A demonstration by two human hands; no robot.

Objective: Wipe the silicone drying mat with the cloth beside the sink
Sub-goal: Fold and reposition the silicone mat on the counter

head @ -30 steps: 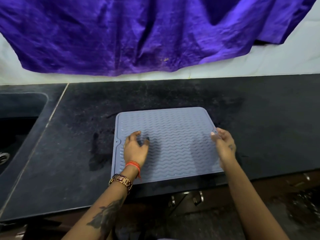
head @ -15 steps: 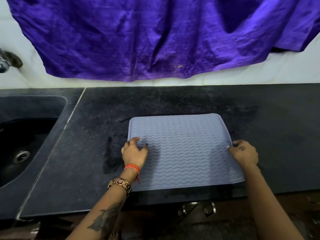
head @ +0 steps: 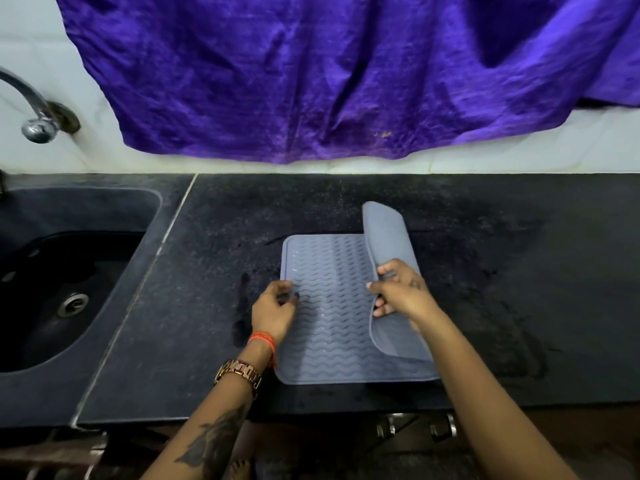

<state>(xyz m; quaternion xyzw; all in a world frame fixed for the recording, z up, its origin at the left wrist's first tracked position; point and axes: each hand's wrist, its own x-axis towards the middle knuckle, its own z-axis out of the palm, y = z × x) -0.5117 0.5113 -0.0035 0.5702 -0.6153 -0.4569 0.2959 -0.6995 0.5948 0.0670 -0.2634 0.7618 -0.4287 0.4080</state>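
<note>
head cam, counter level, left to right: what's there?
Sink → left hand, fingers on the mat's left edge → flat ridged part of the drying mat → right hand gripping the mat's folded-over right side → bare black counter.
</note>
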